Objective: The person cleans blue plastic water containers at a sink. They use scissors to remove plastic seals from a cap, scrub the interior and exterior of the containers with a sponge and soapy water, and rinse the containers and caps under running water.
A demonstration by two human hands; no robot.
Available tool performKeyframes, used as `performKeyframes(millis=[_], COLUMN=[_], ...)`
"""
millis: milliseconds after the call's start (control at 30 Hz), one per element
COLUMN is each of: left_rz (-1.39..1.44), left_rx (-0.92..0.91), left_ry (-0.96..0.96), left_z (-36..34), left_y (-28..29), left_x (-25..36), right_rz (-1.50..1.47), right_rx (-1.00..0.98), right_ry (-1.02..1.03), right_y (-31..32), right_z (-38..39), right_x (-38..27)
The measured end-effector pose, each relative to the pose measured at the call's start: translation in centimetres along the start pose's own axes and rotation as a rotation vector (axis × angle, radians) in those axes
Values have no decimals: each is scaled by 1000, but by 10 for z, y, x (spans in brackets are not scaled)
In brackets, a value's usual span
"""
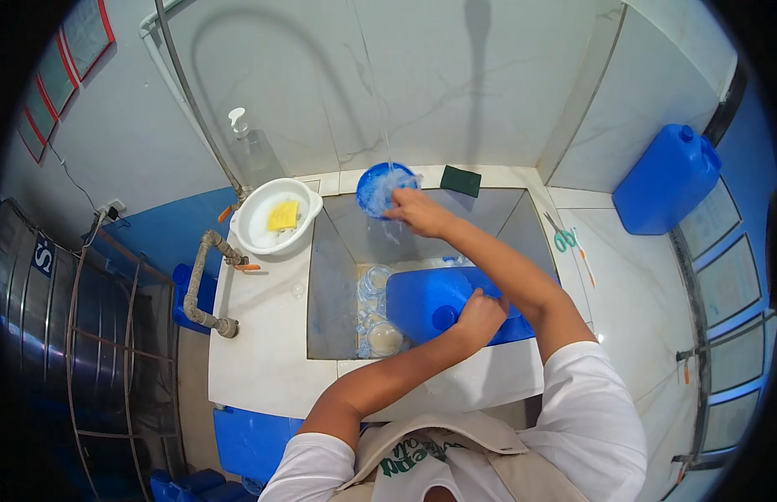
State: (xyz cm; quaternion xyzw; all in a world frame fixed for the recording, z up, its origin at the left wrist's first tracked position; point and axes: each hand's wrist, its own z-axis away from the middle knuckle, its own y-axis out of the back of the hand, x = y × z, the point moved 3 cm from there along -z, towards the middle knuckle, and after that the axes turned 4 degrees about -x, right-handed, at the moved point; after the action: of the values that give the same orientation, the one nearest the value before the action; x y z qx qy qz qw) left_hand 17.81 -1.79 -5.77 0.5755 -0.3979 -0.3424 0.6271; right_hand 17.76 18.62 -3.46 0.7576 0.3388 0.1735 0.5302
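Note:
Near the back of the tiled sink (330,251), my right hand (417,209) holds a round blue bowl (373,184) under falling water, which splashes in and runs off it. My left hand (482,318) is closed on the handle area of a large blue jug (417,305) lying in the sink. Beside the jug, several pale round items (380,336) lie on the sink bottom. A white basin (257,238) with a yellow sponge (283,216) stands left of the sink; a dark green scouring pad (461,181) sits on the back ledge.
Pipes with orange-handled valves (206,284) rise at the left, near a soap pump bottle (259,155). Scissors (562,238) lie on the right counter, where another blue jug (663,180) stands. A caged steel tank (62,335) and more blue containers (254,439) are at the lower left.

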Motion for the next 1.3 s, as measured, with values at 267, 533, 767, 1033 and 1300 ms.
performKeyframes(millis=[267, 533, 767, 1033, 1300], left_rz=[-6, 28, 918, 29, 110], left_rx=[156, -53, 346, 19, 113], left_ry=[-10, -41, 66, 150, 244], left_z=[4, -5, 17, 11, 37], left_y=[-4, -8, -8, 2, 28], left_x=[-2, 2, -17, -29, -131], right_rz=[-44, -433, -920, -305, -1142], right_rx=[46, -30, -330, -179, 241], right_ry=[-78, -108, -788, -783, -969], right_y=[9, -12, -72, -1, 108], right_z=[-2, -36, -57, 63, 182], right_x=[-6, 35, 34, 123, 58])
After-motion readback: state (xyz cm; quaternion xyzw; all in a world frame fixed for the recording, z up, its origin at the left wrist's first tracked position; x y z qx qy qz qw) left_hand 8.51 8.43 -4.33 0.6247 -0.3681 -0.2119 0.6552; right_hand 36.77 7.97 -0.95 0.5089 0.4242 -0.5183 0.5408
